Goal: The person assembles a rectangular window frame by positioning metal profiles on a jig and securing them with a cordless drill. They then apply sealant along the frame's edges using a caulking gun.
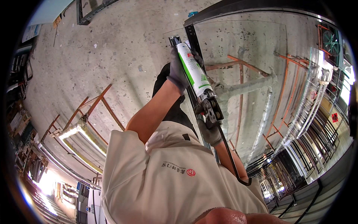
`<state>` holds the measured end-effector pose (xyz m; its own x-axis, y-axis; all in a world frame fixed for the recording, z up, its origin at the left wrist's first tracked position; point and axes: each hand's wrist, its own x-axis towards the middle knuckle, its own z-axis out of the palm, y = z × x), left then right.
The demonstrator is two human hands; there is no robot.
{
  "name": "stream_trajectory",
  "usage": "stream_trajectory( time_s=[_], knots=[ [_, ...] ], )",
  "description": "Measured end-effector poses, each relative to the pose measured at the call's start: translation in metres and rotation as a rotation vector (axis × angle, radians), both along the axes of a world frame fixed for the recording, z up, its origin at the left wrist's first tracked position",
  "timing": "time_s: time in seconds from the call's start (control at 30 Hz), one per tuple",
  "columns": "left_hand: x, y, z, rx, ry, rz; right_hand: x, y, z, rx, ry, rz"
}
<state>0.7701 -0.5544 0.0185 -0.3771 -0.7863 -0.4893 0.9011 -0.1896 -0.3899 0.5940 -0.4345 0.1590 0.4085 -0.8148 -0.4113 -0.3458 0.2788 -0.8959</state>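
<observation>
A caulking gun (211,106) with a white and green sealant cartridge (193,70) slants across the middle of the view. Its tip points away from me, over dark metal frame profiles (192,37). My left hand (178,71), in a grey glove, is wrapped around the cartridge near its front end. Around the gun's handle my right hand (209,131) is closed, gloved as well. A long thin rod (230,158) runs back from the gun past my right forearm and ends in a hook. Where exactly the nozzle tip touches is too small to tell.
A large clear pane (257,37) lies right of the profiles, with a dark frame bar (268,6) along its far side. Rusty orange metal stands (100,99) rise on both sides. Racks of long profiles (317,145) line the right. The concrete floor (112,48) is speckled.
</observation>
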Motion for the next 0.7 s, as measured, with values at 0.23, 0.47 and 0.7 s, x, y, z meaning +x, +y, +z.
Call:
stream_trajectory(
  time_s=[0.23,0.47,0.7],
  knots=[
    [0.003,-0.006,0.002,0.037,0.067,0.004,0.001,0.000,-0.001,0.006,0.022,-0.008],
    [0.002,-0.006,0.003,0.060,0.088,0.028,0.002,-0.007,0.006,-0.054,0.077,0.070],
    [0.002,-0.007,0.002,0.015,0.095,0.052,0.006,-0.003,0.006,0.020,0.055,-0.022]
  ],
)
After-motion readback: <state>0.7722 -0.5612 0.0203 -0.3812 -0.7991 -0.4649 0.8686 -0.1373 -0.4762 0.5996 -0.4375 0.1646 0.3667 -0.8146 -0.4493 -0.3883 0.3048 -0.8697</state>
